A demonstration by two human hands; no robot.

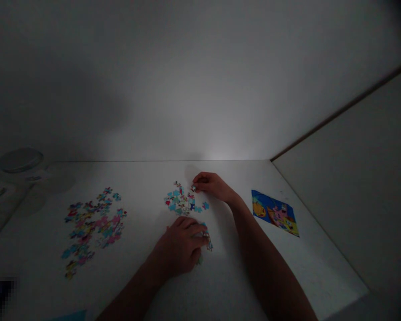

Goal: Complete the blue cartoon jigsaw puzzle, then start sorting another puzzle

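Left hand [180, 245] pinches puzzle pieces [206, 234]; right hand [210, 185] pinches one beside the cluster [179, 200].

Beside the right hand [212, 185], the jigsaw pieces [182, 200] show sky blue, red and white, with a speckled, multicoloured pattern. Those at the left hand [180, 245] are pale blue [208, 244]. Well left of the left hand, a larger pile [93, 227] mixes pink, teal, yellow and red. Right of the right hand, a printed cartoon picture [274, 212] shows deep blue, orange, pink and yellow, against a white tabletop [321, 276]
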